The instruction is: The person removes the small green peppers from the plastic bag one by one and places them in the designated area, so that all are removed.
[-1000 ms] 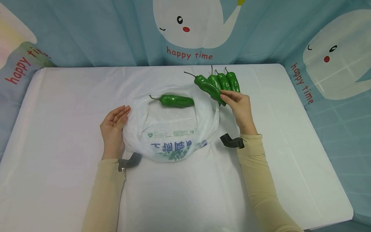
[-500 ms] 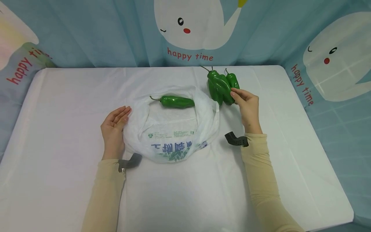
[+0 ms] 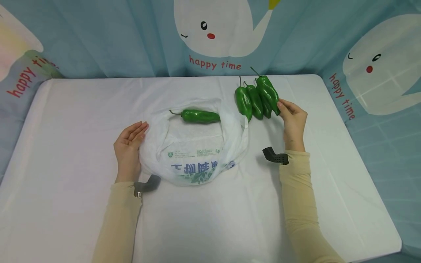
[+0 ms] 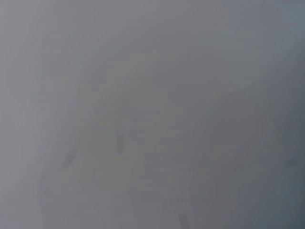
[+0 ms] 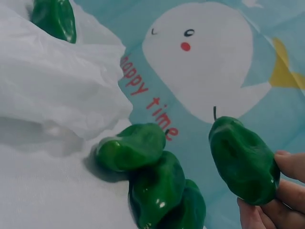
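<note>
My right hand (image 3: 294, 118) pinches a glossy green pepper (image 3: 267, 88) by its lower end, its stem pointing up and away. In the right wrist view this held pepper (image 5: 243, 162) is raised apart from three others. Those three peppers (image 3: 254, 100) lie side by side just right of a white plastic bag (image 3: 190, 173). One more pepper (image 3: 200, 116) lies inside the bag's wide mouth, its stem to the left. At the bag's left side rests my left hand (image 3: 129, 148), fingers extended along the plastic. Blurred grey fills the left wrist view.
A white cloth (image 3: 210, 223) covers the table. Behind it hangs a blue curtain (image 3: 131, 40) printed with white whales, close to the table's back edge. A black wrist camera mount (image 3: 274, 156) sticks out from the right sleeve, and another (image 3: 148, 183) from the left.
My right hand has carried its pepper rightward, from beside the bag's edge across the row to its right end. The left hand and the bag have stayed put.
</note>
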### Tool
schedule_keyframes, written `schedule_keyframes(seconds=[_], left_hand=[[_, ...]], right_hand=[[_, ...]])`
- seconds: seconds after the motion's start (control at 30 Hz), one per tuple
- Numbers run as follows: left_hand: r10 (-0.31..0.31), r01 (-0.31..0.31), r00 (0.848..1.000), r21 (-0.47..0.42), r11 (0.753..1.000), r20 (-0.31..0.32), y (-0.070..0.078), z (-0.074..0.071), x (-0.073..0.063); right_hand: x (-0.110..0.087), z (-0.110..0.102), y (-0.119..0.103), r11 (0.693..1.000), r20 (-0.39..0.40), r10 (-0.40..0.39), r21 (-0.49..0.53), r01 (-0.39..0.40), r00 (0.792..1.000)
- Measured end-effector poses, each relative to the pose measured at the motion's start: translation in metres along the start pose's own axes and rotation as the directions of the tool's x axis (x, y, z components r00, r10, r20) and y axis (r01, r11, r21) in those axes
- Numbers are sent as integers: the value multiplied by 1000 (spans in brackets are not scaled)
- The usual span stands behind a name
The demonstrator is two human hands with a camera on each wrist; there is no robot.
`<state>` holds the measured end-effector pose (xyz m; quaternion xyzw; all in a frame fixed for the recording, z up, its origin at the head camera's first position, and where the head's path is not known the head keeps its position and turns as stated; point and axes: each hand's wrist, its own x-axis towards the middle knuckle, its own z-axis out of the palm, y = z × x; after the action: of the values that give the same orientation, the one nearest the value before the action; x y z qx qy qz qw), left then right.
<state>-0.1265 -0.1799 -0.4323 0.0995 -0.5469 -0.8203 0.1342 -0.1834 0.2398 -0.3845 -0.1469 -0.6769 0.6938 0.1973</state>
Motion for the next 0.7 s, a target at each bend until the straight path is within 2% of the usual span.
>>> schedule_keyframes(seconds=[0.43,0.7], left_hand=[[3,-3,1000,-1,1000,7,0,-1,1],[-4,4,1000,-4,1000,-1,0,-1,1]], right_hand=[[12,-11,8,987,-117,122,120,-108,986],[17,-16,18,986,-144,161,66,-153,976]])
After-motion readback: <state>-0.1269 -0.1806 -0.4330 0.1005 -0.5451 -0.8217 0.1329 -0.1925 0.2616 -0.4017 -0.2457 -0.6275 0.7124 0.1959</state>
